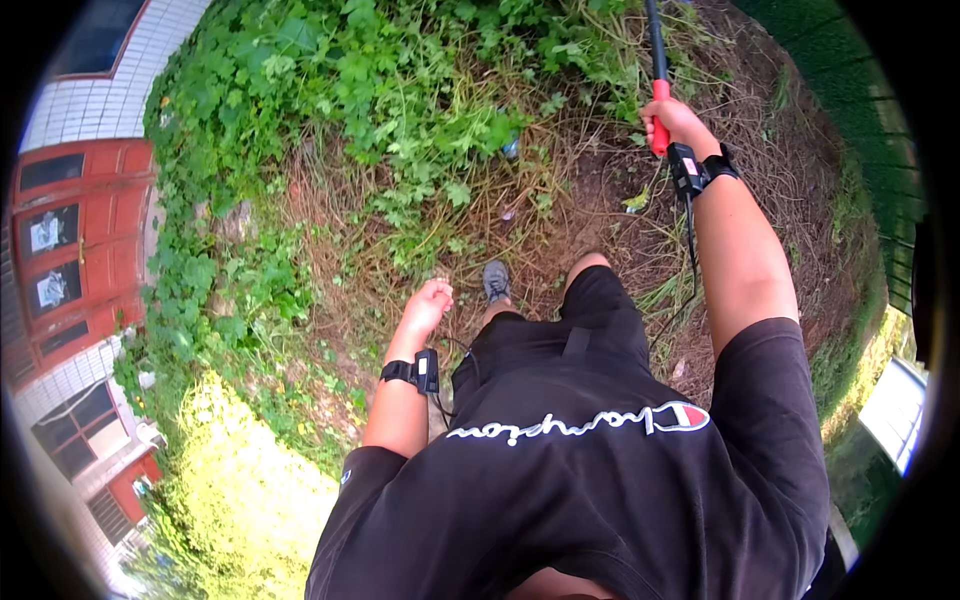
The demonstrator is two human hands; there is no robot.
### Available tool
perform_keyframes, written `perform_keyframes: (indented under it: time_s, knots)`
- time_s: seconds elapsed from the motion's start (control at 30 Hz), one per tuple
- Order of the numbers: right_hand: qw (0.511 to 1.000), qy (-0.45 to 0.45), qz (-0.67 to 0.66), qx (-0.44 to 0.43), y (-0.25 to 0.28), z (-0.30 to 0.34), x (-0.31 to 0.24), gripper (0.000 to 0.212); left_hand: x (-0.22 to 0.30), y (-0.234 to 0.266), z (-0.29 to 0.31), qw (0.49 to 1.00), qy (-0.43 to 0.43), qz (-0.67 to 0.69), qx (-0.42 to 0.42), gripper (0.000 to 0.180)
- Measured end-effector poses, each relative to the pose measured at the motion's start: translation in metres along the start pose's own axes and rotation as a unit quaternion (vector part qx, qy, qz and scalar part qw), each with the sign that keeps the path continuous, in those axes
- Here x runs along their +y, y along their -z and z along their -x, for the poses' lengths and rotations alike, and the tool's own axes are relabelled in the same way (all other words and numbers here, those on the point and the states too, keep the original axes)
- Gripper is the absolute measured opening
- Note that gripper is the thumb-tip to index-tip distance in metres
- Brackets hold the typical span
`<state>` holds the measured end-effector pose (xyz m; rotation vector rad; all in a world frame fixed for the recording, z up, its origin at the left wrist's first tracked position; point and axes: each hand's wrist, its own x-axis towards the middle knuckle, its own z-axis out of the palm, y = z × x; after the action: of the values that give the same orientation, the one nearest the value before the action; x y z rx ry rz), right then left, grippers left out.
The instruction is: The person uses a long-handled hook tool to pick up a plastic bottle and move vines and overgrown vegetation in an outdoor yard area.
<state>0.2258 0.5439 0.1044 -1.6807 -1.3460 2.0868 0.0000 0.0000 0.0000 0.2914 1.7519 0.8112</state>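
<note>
My right hand (pixel 682 122) is raised at the upper right, its fingers wrapped round the red grip (pixel 661 92) of a long-handled tool. The tool's black shaft (pixel 656 38) runs up past the top edge, so its working end is out of view. Lower and to the left, my left hand (pixel 430 303) hangs in front of my body with its fingers curled into a loose fist. Nothing shows in it. Dry stalks and low green plants lie beneath that hand. Each wrist carries a strapped black device (pixel 426 371) with a cable.
Dense leafy vines (pixel 370 80) cover the ground ahead and to the left. Flattened dry stems and bare soil (pixel 600 200) lie before my feet. A green fence (pixel 880 130) stands on the right; on the left is a tiled building with red doors (pixel 85 235).
</note>
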Motion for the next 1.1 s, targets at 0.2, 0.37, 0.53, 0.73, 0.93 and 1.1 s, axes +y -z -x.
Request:
perform_keyframes:
  time_s: [0.2,0.37,0.53,0.73,0.93,1.1]
  knots:
    - [0.999,0.003,-0.042,0.024,-0.154,-0.034,0.062,0.014,-0.201,0.125,0.107,0.954,0.250,0.131,0.099,0.018]
    - [0.997,0.047,0.035,0.041,-0.178,-0.035,0.024,0.025,-0.339,0.203,0.202,0.886,0.345,0.207,0.229,0.019]
    - [0.990,0.085,0.109,0.015,-0.189,-0.002,0.010,0.021,-0.366,0.217,0.193,0.904,0.349,0.154,0.195,0.020]
    - [0.993,0.080,0.009,0.082,-0.265,0.132,0.124,0.013,-0.265,0.203,0.108,0.958,0.231,0.116,0.127,0.015]
    - [0.992,0.080,-0.046,0.085,-0.162,0.188,0.173,0.015,-0.153,0.200,0.033,0.996,0.051,0.021,0.066,0.015]
    - [0.990,0.095,-0.019,0.103,-0.187,0.225,0.231,0.017,-0.119,0.181,0.038,0.996,0.025,-0.060,0.063,0.013]
